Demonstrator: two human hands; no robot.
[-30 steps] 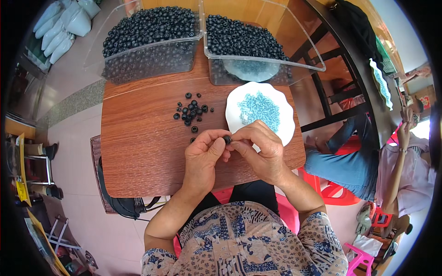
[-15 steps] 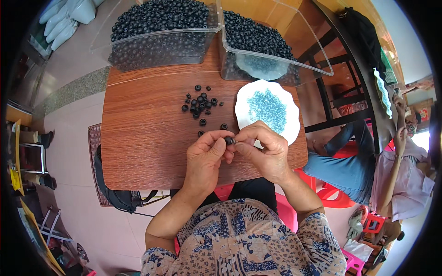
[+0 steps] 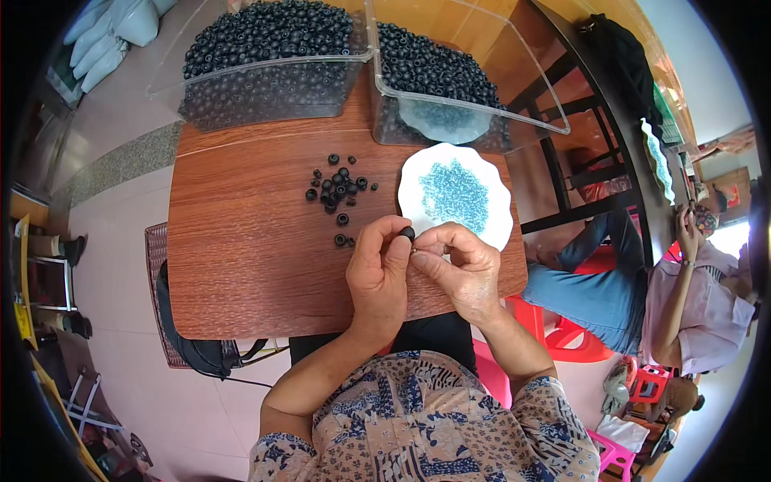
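My left hand [image 3: 377,273] pinches a small black ring-shaped bead [image 3: 407,234] between thumb and fingers. Close against it, my right hand [image 3: 459,269] holds its fingertips at the bead; whatever it grips is too small to make out. Both hands hover over the near edge of the brown wooden table [image 3: 241,265]. A loose pile of black beads [image 3: 336,193] lies on the table just beyond my left hand. A white scalloped plate [image 3: 494,221] holding tiny blue beads [image 3: 454,195] sits right behind my right hand.
Two clear plastic bins of black beads stand at the table's far side, left bin [image 3: 265,60] and right bin [image 3: 450,84]. A seated person [image 3: 683,305] is at the right beside red plastic stools. A dark bag [image 3: 201,349] hangs under the table's left front.
The view has shifted slightly, so the table and bins sit lower and closer. My hands stay together at the bead with only small finger movement.
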